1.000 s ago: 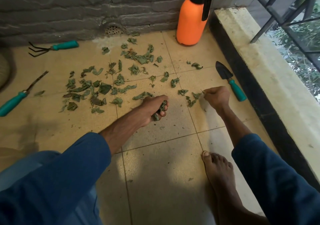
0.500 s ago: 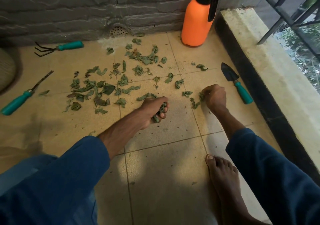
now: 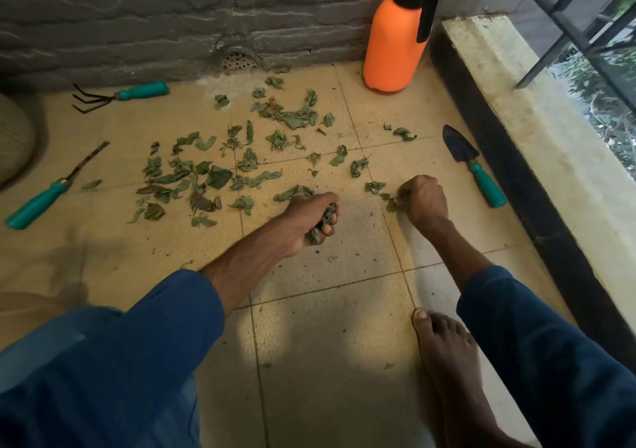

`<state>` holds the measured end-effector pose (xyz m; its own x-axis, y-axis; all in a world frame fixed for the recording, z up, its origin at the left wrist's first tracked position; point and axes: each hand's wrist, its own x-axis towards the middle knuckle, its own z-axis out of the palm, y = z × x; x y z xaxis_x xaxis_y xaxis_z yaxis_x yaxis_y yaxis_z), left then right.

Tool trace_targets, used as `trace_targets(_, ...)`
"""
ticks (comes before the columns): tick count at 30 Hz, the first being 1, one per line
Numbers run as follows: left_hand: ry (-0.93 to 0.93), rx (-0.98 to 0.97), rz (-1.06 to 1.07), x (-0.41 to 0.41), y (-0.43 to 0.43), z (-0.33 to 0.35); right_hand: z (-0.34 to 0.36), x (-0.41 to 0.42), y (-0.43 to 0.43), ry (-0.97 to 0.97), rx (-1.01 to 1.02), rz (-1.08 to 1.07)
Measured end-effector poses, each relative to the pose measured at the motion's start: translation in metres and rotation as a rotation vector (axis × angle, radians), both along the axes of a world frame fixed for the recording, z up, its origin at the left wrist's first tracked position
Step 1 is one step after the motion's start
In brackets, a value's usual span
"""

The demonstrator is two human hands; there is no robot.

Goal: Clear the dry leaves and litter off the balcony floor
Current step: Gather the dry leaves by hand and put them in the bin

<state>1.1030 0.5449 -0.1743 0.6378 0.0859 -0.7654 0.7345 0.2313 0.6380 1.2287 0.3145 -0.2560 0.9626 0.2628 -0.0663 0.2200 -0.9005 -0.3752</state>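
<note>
**Left hand (image 3: pixel 309 217) loaded, right hand (image 3: pixel 425 203) closed on a new cluster**

Floor (image 3: pixel 327 310): tan tiles. The near ones carry only crumbs. The main spread of leaves (image 3: pixel 206 179) lies on the far tiles, left of centre, toward the wall (image 3: pixel 137 17).

Ledge (image 3: pixel 516 120) runs down the right side. Sprayer (image 3: pixel 395 41) stands upright in the far corner, apart from the leaves.

Three tools lie flat and untouched: trowel (image 3: pixel 475 165) beside the ledge, just right of the right hand; weeder (image 3: pixel 51 189) far left; rake (image 3: pixel 120 96) by the wall. Bare foot (image 3: pixel 444 354) at near right.

Left hand: fingers curled round a wad (image 3: pixel 325 218), low over the tile. Same hold as a second ago, nothing added.

Right hand: a second ago it was pinching at one scrap, with loose leaves lying just to its left. Now its curled fingers pinch into that cluster (image 3: pixel 390 203) by the tile seam. Cannot tell whether anything has lifted.

Reading: the right-side strays are nearly gone, but the main spread is untouched, so the job looks early. The left hand looks close to full and will need emptying soon. No bag or bin is in view.
</note>
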Motion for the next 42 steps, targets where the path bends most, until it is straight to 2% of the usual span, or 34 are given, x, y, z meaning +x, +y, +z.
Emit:
trace_targets(6,-0.009,0.002,-0.009,-0.003,0.004,0.001,0.010,0.009,-0.014,0.133,0.209,-0.186)
trace_targets(10,-0.015,0.000,-0.008,-0.004,0.005,0.002,0.022,0.000,-0.015,0.131,0.312,-0.083)
trace_targets(15,-0.021,-0.013,-0.013,-0.005,0.005,0.005,0.010,-0.008,0.004,0.124,0.158,0.106)
trace_targets(24,-0.008,-0.006,-0.001,-0.010,0.009,0.011,-0.002,-0.020,0.011,0.072,0.011,0.089)
trace_targets(28,-0.008,-0.011,0.003,-0.012,0.010,0.012,-0.003,-0.013,0.011,0.125,-0.066,0.118)
trace_targets(33,-0.016,-0.017,0.006,-0.011,0.011,0.013,-0.006,-0.017,0.008,0.089,-0.048,0.076)
trace_targets(37,-0.018,-0.015,0.012,-0.012,0.013,0.013,-0.011,-0.030,0.001,-0.090,-0.117,0.094)
trace_targets(42,-0.020,-0.015,0.008,-0.012,0.013,0.015,-0.015,-0.036,0.005,-0.006,-0.039,0.110)
